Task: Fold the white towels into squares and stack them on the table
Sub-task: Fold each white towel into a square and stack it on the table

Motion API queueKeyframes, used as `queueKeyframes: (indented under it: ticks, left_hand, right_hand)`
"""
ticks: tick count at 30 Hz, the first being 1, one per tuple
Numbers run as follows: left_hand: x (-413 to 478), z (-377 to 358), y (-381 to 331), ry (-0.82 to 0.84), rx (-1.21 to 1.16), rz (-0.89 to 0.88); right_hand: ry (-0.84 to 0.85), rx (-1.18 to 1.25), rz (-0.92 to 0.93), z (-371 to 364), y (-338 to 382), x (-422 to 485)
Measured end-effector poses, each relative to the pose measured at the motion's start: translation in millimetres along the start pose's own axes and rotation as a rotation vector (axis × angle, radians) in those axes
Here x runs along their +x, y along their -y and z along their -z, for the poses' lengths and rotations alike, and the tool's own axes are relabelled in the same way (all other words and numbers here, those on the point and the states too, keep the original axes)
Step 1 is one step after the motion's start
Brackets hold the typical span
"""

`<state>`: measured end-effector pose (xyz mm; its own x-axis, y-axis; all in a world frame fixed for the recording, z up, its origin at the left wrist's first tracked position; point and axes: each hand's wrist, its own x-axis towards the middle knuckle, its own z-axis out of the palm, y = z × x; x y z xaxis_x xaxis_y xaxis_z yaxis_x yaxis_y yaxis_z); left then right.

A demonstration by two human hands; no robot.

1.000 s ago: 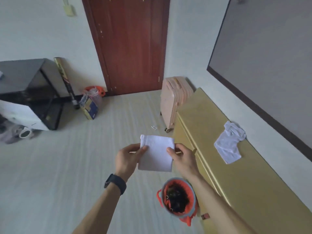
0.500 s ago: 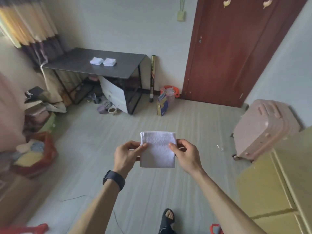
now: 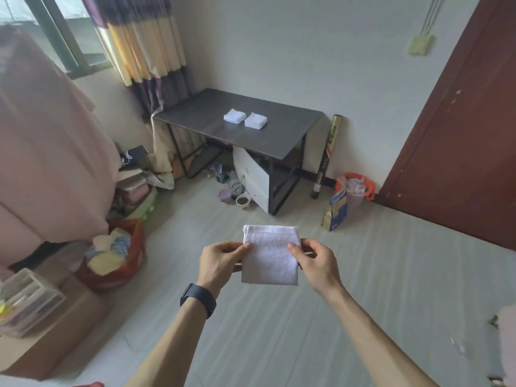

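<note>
Now turned toward table [image 3: 282, 136], white stacks [image 3: 255, 120] on it (prob. towels); left hand [image 3: 220, 261] & right hand [image 3: 318, 263] still pinch folded towel [image 3: 270, 261], so stacking comes next.

The two small white folded towel stacks [image 3: 255, 120] on the dark grey rectangular table [image 3: 279, 136] are too small to count their layers. Left of the table, a large pink fabric mass [image 3: 42, 149] is blurred and cropped.
</note>
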<state>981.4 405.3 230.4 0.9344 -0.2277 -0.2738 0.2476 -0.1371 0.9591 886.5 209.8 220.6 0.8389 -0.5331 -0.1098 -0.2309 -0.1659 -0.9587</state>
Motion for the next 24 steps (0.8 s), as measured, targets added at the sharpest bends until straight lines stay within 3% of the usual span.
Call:
queueKeyframes:
  ticks: [8,24]
  left_hand:
    - [179.7,-3.3,-36.3,-0.068,0.032,-0.020]
    - [590.8,2.3,-139.8,0.012,0.257,-0.060]
  right_hand:
    - [0.083,-0.044,0.002,-57.3,17.8,190.7]
    - [0.015,0.032,-0.074,-180.0,76.2,569.3]
